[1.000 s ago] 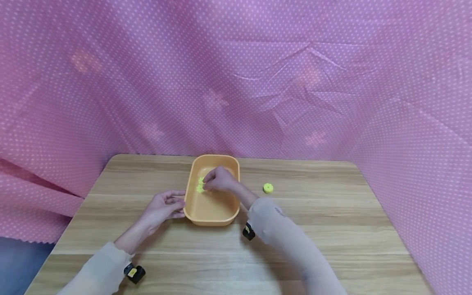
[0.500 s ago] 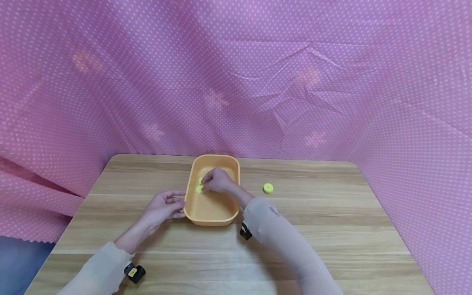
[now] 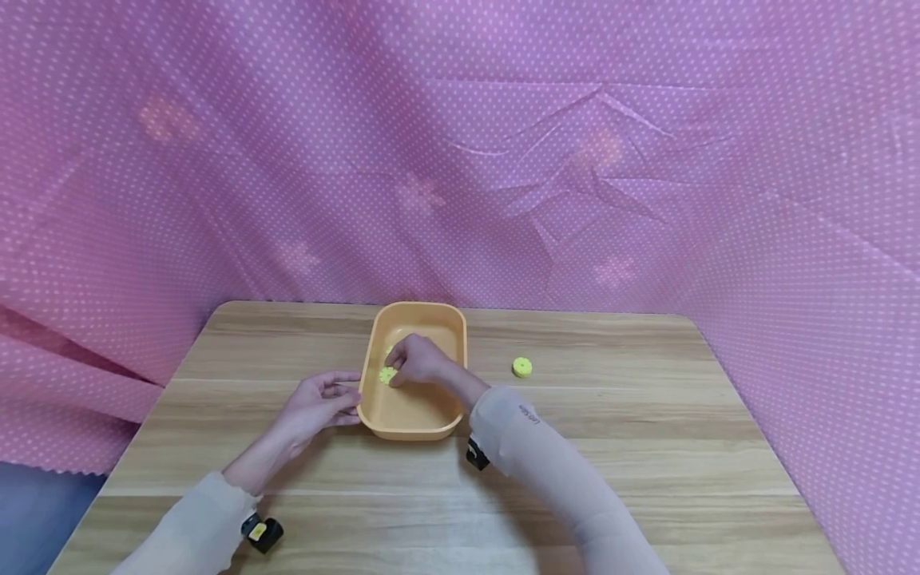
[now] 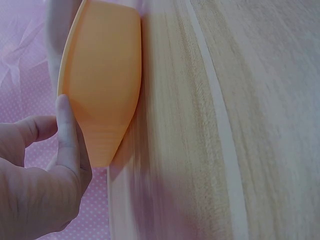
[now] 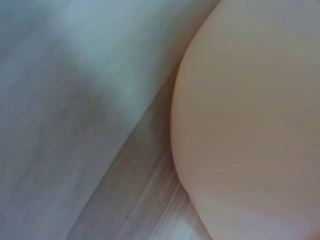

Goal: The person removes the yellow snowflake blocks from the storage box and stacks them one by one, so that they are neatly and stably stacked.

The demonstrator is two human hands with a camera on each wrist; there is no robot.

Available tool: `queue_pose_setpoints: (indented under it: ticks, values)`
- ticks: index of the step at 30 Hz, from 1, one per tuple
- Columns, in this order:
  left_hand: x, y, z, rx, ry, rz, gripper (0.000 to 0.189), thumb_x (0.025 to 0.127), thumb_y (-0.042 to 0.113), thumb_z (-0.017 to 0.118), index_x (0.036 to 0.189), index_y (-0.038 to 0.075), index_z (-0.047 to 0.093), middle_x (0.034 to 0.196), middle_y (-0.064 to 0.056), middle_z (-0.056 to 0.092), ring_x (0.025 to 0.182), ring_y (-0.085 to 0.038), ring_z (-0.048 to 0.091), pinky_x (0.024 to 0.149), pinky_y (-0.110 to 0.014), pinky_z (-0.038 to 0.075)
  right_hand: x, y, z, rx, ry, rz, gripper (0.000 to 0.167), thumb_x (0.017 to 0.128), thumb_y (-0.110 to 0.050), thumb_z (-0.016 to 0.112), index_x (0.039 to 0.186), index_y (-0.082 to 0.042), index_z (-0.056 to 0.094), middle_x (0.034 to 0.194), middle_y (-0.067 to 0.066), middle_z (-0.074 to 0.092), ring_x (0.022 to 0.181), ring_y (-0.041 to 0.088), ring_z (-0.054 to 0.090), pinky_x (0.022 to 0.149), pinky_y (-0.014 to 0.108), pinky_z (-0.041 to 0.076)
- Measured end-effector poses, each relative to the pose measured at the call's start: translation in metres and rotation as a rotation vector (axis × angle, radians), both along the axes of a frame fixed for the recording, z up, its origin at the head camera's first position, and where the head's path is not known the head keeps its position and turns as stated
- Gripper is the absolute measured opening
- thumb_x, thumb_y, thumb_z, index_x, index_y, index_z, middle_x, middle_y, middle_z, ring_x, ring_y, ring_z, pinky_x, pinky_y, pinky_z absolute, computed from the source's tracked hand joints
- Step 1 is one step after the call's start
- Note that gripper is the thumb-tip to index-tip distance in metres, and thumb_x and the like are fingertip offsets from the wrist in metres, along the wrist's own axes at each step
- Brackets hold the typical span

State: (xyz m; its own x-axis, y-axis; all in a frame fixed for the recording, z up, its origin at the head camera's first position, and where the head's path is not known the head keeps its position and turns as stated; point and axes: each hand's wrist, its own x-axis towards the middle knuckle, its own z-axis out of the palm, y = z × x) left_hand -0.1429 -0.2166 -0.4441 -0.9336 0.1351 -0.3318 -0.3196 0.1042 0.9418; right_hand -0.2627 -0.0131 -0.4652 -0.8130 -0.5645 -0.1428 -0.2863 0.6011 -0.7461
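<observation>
An orange plastic tub (image 3: 410, 427) stands near the table's far edge. My left hand (image 3: 312, 407) touches the tub's left side with fairly straight fingers; in the left wrist view the left hand (image 4: 47, 175) meets the wall at the rim. Reaching over the right rim, my right hand (image 3: 420, 361) is down in the tub with bent fingers and thumb at a yellow flower-shaped piece (image 3: 386, 375). A second yellow piece (image 3: 389, 350) shows just behind the fingers, mostly hidden. The right wrist view holds only the tub's outer wall (image 5: 250, 120) and tabletop, not the hand.
On the wooden table (image 3: 611, 447), a round yellow piece (image 3: 522, 367) lies right of the tub. Pink dotted cloth (image 3: 460, 160) hangs behind and at both sides. Black wrist cameras (image 3: 264, 533) sit under the sleeves.
My right hand has shifted slightly left and toward me inside the tub. The yellow piece at its fingers has moved a little the same way. The left hand has stayed put.
</observation>
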Motion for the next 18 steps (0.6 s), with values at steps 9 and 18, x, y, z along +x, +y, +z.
queue_pose_setpoints:
  ticks: [9, 18]
  values:
    - [0.002, 0.001, -0.001, -0.001, 0.009, -0.004, 0.05, 0.104, 0.0, 0.06, 0.15, -0.011, 0.044, 0.113, -0.014, 0.069, 0.091, -0.015, 0.075, 0.085, -0.026, 0.07, 0.002, 0.001, 0.001, 0.022, 0.019, -0.001, 0.025, 0.078, -0.002, 0.089, 0.101, -0.005, 0.082, 0.096, 0.009, 0.08, 0.078, 0.004, 0.059, 0.071, 0.01, 0.051]
    - [0.003, 0.001, -0.002, 0.001, 0.002, 0.003, 0.052, 0.103, 0.0, 0.062, 0.151, -0.01, 0.044, 0.111, -0.013, 0.068, 0.088, -0.015, 0.076, 0.085, -0.027, 0.071, -0.002, 0.012, 0.005, -0.017, -0.019, -0.009, 0.014, 0.084, -0.001, 0.084, 0.098, -0.002, 0.08, 0.094, 0.014, 0.081, 0.071, 0.005, 0.064, 0.063, 0.01, 0.055]
